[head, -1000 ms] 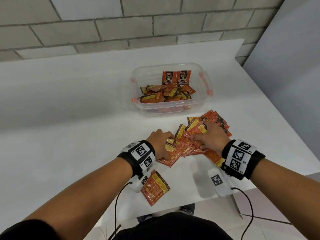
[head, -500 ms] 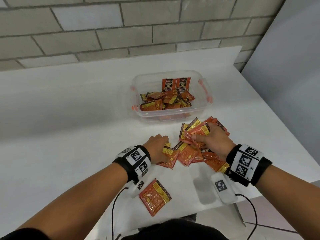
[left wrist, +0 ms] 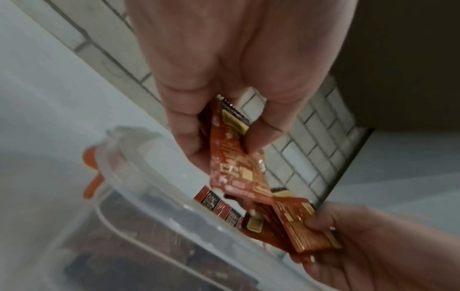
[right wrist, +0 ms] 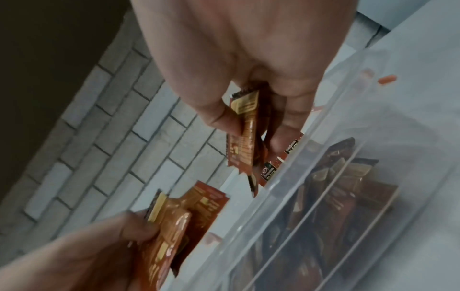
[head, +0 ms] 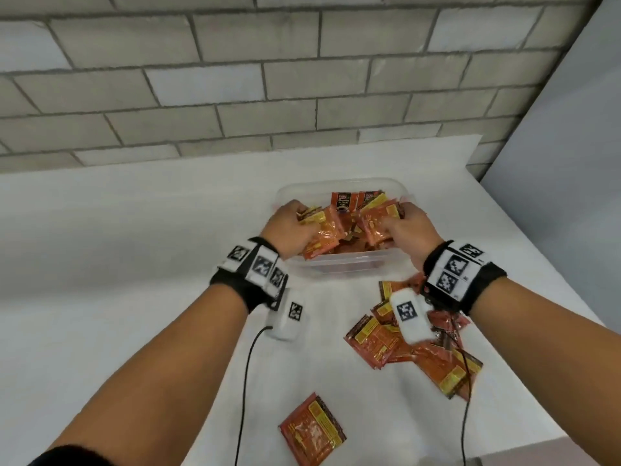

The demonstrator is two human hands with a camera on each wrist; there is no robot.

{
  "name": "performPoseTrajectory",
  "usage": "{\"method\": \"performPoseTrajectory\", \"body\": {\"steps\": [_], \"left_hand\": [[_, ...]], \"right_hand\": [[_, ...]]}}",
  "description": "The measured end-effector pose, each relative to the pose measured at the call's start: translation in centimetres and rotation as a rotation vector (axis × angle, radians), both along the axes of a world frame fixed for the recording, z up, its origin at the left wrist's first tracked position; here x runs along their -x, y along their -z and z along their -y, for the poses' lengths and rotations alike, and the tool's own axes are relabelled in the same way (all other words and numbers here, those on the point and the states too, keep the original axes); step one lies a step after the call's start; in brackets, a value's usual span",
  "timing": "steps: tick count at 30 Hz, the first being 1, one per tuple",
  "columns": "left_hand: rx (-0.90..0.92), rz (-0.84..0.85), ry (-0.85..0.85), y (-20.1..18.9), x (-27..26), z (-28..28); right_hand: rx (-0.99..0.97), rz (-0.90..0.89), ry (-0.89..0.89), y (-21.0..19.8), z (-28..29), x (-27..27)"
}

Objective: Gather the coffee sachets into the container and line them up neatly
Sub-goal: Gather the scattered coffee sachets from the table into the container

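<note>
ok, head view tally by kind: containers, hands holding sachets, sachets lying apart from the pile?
container: 1
left hand, right hand, each gripping sachets: 2
lone sachet: 1
Total: 4

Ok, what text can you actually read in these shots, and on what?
"D2X" and "BLACK": upright sachet at the container's far wall.
"D2X", partly hidden: upright sachet beside it.
Yellow-panel print on the held and loose sachets: too blurred.
Wristband markers: patterns, no words.

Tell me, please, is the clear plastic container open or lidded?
Open: the clear plastic container has no lid, and both hands hold orange sachets over it.
</note>
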State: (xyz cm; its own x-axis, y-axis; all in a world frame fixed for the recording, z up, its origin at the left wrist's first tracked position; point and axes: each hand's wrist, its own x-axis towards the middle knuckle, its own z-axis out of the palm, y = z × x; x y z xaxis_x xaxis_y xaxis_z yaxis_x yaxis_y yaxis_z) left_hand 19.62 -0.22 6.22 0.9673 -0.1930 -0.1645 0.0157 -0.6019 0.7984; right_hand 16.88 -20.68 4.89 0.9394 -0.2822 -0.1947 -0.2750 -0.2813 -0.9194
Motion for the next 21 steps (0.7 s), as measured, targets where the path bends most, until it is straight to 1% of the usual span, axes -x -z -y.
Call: {"method": "performPoseTrajectory", "body": {"steps": [2, 4, 6, 9, 12, 14, 16, 18, 19, 21], "left_hand": [[-0.081, -0.096, -0.014, 0.5, -1.3, 1.3], [-0.207, -0.131, -0.016, 1.0, -2.2, 2.6], [-0.311, -0.132, -0.017, 1.6, -2.7, 3.6], [-0.449, -0.112, -0.001, 2.2, -3.0, 4.4], [-0.518, -0.099, 0.017, 2.8, -3.1, 4.8], [-0.539, -0.096, 0.005, 3.1, -2.9, 4.8], [-0.547, -0.098, -0.006, 3.1, -2.7, 4.6], [-0.463, -0.064, 0.001, 2.6, -2.2, 4.3], [-0.416, -0.015, 0.006, 2.2, -1.7, 4.0], [-0.373, 0.153, 0.016, 1.2, -0.2, 3.6]], "right_hand": [[0.087, -0.047, -0.021, 0.8, -0.7, -1.8], [0.250, -0.106, -0.041, 1.6, -1.3, -3.2], [0.388, -0.192, -0.072, 2.2, -1.6, -4.2], [0.595, -0.347, -0.197, 2.7, -1.9, -5.0], [0.742, -0.365, -0.234, 3.0, -2.0, -5.2], [0.767, -0.333, -0.222, 3.4, -2.1, -5.0], [0.764, -0.256, -0.200, 3.7, -2.0, -4.6], [0.757, -0.154, -0.176, 3.5, -1.7, -3.7], [0.721, -0.084, -0.169, 3.0, -1.4, -2.9], [0.617, 0.062, -0.153, 1.6, -0.3, -0.9]]}}
